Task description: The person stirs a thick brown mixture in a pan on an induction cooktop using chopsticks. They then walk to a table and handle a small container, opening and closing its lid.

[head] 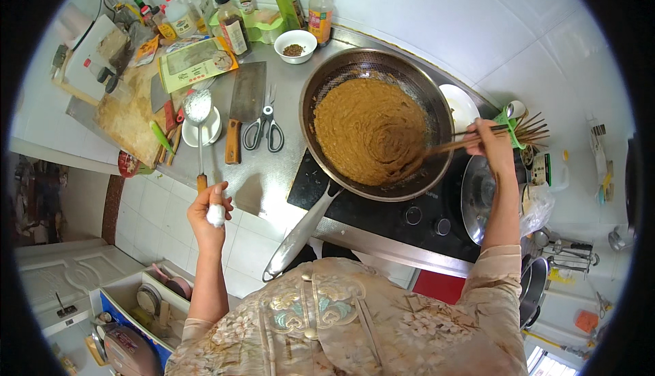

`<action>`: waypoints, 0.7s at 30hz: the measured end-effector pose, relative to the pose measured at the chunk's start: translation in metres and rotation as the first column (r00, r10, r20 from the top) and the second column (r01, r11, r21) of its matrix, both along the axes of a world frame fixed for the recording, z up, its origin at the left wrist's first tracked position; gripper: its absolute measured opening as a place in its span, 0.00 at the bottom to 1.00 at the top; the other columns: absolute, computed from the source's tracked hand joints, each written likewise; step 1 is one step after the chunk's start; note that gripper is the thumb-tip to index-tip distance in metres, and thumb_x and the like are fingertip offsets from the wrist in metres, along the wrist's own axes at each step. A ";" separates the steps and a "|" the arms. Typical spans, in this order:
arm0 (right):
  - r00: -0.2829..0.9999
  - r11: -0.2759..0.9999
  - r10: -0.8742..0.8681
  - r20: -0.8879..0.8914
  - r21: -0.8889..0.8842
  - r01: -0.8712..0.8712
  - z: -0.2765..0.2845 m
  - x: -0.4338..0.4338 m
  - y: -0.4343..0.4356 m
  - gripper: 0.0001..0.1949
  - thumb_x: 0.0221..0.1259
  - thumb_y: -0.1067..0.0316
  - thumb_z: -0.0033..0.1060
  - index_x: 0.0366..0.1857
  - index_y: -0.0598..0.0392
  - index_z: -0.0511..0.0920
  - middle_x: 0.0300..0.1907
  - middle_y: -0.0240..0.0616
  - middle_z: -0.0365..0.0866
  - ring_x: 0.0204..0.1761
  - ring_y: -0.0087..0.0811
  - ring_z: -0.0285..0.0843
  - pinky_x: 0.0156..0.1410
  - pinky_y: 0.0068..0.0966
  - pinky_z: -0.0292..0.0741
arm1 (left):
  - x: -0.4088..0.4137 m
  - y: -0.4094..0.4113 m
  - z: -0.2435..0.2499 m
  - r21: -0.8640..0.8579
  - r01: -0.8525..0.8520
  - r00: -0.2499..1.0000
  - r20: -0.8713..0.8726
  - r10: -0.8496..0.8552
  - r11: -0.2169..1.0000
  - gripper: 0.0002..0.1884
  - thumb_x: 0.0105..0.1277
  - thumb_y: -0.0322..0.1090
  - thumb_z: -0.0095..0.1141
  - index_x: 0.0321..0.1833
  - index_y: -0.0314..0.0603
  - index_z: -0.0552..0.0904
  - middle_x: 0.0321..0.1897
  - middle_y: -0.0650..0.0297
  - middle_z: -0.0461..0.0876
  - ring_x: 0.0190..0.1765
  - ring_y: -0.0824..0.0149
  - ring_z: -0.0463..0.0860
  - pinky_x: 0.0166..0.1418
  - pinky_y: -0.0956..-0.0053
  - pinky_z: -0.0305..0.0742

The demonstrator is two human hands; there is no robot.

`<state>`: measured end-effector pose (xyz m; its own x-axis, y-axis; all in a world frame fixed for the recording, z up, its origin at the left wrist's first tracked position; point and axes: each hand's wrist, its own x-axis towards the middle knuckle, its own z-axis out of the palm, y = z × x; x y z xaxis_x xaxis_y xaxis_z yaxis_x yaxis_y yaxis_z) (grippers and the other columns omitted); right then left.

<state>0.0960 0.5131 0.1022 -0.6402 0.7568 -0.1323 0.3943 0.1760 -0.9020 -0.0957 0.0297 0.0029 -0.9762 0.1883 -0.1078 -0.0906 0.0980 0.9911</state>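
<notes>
My right hand (492, 145) grips wooden chopsticks (445, 146), whose lower ends are in a thick brown paste (368, 125). Swirl marks show in the paste around them. It fills the bottom of a large frying pan (376, 194) with a long metal handle (302, 235). To the left, my left hand (209, 209) is closed around the wooden handle (202, 181) of a metal wok spatula (197, 106). Whitish residue coats the spatula's head, which overlaps a small white bowl (212, 129) in this view. A white tip shows at the hand's lower side.
A cleaver (247, 94) and scissors (267, 120) lie left of the pan. Behind stand a spice bowl (295, 54) and several bottles (320, 12). A black cooktop (378, 217) is under the pan; a metal lid (478, 197) and green chopstick holder (514, 130) are right.
</notes>
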 end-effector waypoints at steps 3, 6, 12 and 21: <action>0.972 0.979 -0.181 -0.149 0.063 0.192 -0.038 -0.031 0.015 0.20 0.69 0.53 0.52 0.39 0.64 0.81 0.35 0.39 0.85 0.33 0.30 0.85 0.37 0.23 0.83 | -0.004 0.011 0.001 0.029 0.038 0.996 0.076 -0.040 0.999 0.14 0.69 0.39 0.57 0.42 0.32 0.84 0.21 0.64 0.79 0.23 0.75 0.76 0.24 0.82 0.69; 0.983 1.000 0.006 -0.184 -0.003 -0.007 -0.066 -0.098 -0.039 0.15 0.66 0.54 0.56 0.37 0.55 0.83 0.40 0.39 0.84 0.45 0.29 0.83 0.43 0.25 0.82 | -0.004 0.020 0.003 -0.012 0.053 0.999 0.002 -0.053 0.999 0.14 0.70 0.39 0.56 0.42 0.32 0.84 0.20 0.64 0.78 0.22 0.75 0.76 0.25 0.82 0.70; 0.953 0.952 0.274 0.129 -0.178 -0.249 0.006 -0.014 -0.020 0.12 0.69 0.59 0.55 0.38 0.56 0.82 0.36 0.37 0.84 0.40 0.29 0.85 0.42 0.27 0.84 | 0.000 0.001 0.005 -0.007 -0.009 0.999 0.031 0.009 1.000 0.14 0.70 0.39 0.56 0.43 0.31 0.84 0.18 0.65 0.77 0.23 0.76 0.75 0.27 0.82 0.71; 0.936 0.947 0.260 -0.238 0.255 -0.198 -0.039 -0.076 -0.079 0.09 0.64 0.66 0.61 0.38 0.62 0.83 0.35 0.37 0.86 0.38 0.25 0.81 0.47 0.22 0.75 | -0.007 0.026 0.014 -0.038 0.093 0.995 -0.044 -0.094 0.995 0.15 0.71 0.40 0.54 0.43 0.31 0.84 0.17 0.67 0.75 0.20 0.76 0.71 0.34 0.79 0.74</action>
<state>0.0195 0.4341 0.0636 -0.7875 0.5754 0.2211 0.0714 0.4414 -0.8945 -0.1030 0.0558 0.0170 -0.9585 0.2759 -0.0718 -0.0341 0.1391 0.9897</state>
